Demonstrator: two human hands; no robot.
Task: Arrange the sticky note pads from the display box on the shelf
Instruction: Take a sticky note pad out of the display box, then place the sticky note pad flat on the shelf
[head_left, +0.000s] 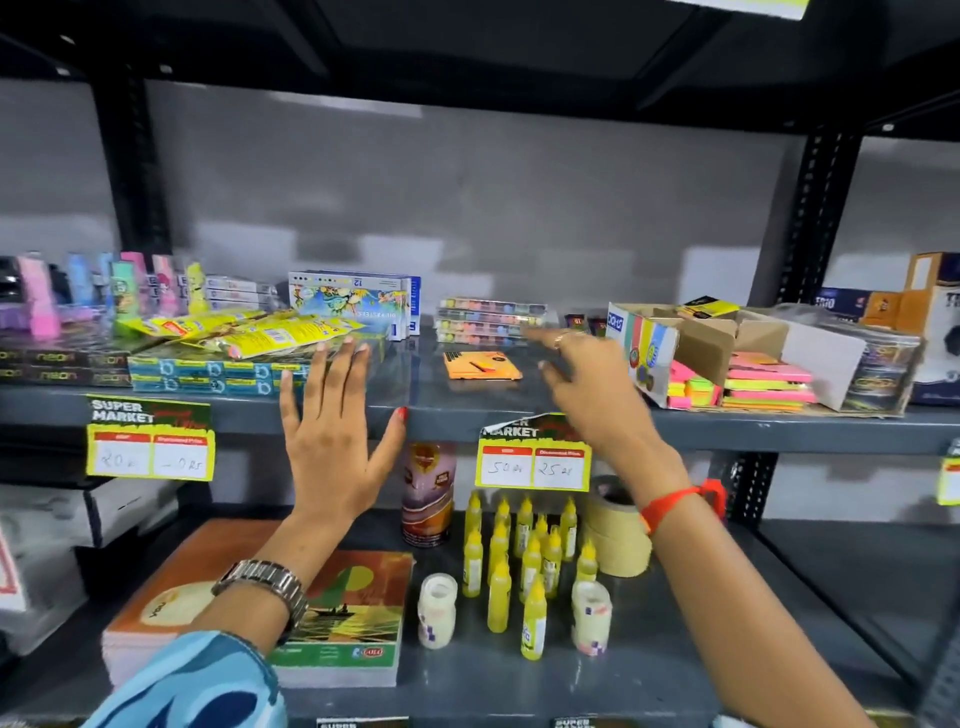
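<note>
Both hands empty, fingers spread: left hand (332, 441) at shelf (675, 423) edge, right hand (587, 384) blurred, probably heading to display box (670, 358) w/ neon pads (763, 384). One orange pad (483, 365) already out. Risk: hasty reach knocks box.

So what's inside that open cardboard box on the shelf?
The open cardboard display box holds stacks of neon pink, yellow and orange sticky note pads. Its flaps and front wall hide whatever lies deeper inside.

Price tag (150, 440) on my shelf edge: "SUPER MARKET", "20". Second price tag (533, 453): "MARKET", "50", "25". Display box (642, 346): "DOMS". Dark boxes (62, 365): "neon". Crayon box (347, 300): "12".
</note>
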